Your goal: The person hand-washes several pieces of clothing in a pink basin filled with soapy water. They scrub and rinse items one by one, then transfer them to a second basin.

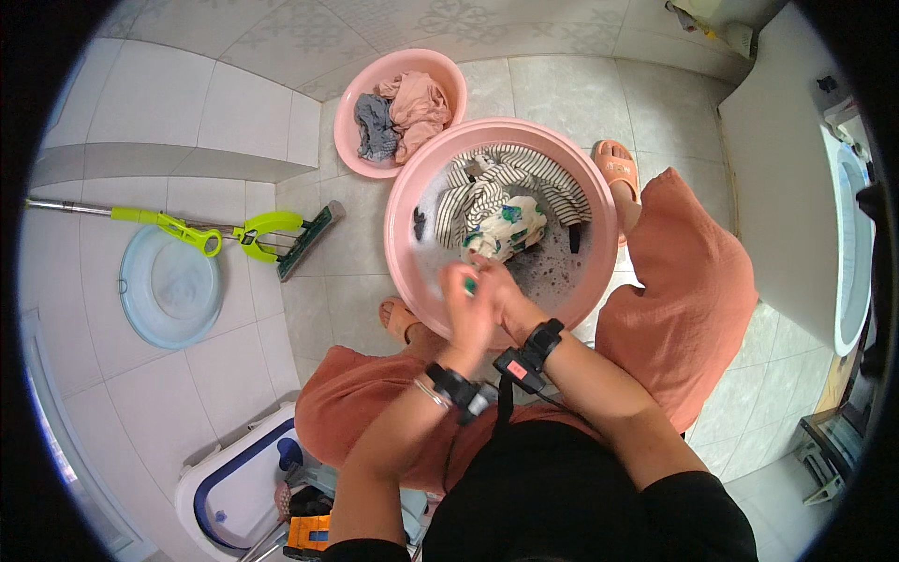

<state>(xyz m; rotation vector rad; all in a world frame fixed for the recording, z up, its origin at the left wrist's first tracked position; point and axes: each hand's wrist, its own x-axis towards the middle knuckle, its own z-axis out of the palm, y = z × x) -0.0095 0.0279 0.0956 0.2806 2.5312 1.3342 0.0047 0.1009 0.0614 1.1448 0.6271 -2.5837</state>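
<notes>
A large pink plastic basin [397,281] stands on the floor between my feet, with soapy water in it. A black-and-white striped garment [555,168] lies in the water. Over it is a cream cloth with green and blue prints [516,219], whose near end reaches my hands at the near side of the basin. My left hand [467,302] is blurred, with a bit of green cloth showing at its fingers. Against it, my right hand [502,291] has its fingers closed on the cloth. Both wrists wear black straps.
A smaller pink basin [342,144] holding pink and grey cloths touches the large one at the upper left. A green-handled squeeze mop [267,235] and a blue translucent basin [171,288] are at the left wall. A white folding tub [211,485] is lower left, a white bathroom fixture [786,175] right.
</notes>
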